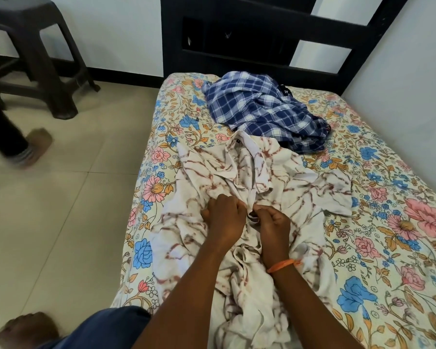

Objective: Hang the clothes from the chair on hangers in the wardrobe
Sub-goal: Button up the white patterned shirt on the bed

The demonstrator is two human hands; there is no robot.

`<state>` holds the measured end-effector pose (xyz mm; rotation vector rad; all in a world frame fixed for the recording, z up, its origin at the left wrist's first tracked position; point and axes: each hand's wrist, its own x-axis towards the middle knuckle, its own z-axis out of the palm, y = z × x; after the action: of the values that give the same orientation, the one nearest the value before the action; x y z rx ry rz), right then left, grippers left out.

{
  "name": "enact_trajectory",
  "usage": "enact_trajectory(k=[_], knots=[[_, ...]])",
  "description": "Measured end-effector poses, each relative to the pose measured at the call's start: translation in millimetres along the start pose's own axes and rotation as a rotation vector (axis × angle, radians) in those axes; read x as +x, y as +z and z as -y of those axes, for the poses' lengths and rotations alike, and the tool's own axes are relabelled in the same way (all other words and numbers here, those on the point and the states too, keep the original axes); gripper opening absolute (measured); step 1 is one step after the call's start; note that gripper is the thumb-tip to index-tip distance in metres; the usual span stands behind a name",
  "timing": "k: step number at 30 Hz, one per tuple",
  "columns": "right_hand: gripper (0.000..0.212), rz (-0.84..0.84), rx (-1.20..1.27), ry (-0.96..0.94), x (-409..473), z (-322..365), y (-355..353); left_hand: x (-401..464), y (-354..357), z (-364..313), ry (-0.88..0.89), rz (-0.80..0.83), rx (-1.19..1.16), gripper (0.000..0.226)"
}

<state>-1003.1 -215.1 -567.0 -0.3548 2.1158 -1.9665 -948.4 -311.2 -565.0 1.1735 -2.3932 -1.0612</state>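
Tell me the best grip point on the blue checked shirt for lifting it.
Probably the collar end of the blue checked shirt, by the dark neck label at its far right, coming from above. It lies crumpled on the bed, so the label is the only clear landmark. Both hands are busy on the white patterned shirt.

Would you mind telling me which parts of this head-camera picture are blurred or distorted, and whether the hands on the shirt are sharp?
Head view: the left hand and right hand, both pinching the white patterned shirt, are sharp; another person's foot at the left edge is smeared by motion; the wide lens bows the bed frame and floor tiles; light is soft and even, without glare.
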Motion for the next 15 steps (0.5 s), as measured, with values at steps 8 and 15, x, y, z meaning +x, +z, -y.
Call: enact_trajectory(k=[8, 15], knots=[[0.004, 0.08, -0.008, 0.036, -2.8, 15.1, -5.9, 3.0, -2.1, 2.4, -0.002, 0.049, -0.099, 0.033], [0.006, 0.059, -0.02, 0.012, -5.6, 16.1, -2.3, -5.3, -16.3, -8.5, -0.017, 0.046, -0.058, 0.03]])
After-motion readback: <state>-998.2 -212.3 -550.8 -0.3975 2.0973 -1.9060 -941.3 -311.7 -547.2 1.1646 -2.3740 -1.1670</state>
